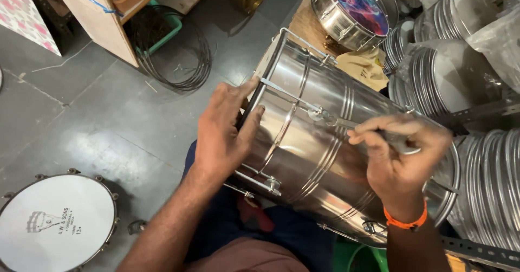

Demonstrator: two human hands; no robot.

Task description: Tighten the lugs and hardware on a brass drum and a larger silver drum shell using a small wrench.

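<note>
Between both hands (pixel 225 128), steel drum (pixel 314 142).

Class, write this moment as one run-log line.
left hand: grips drum rim | right hand: holds metal tool at tension lug | steel drum: lying across lap

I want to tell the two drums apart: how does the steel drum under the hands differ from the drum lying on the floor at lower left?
The steel drum lies on its side, showing its shiny ribbed shell; the floor drum lies flat, showing its white head. The steel drum is deep; the floor drum looks shallow. The left hand and right hand are on the steel drum; nobody touches the floor drum. Both have metal tuning lugs.
</note>
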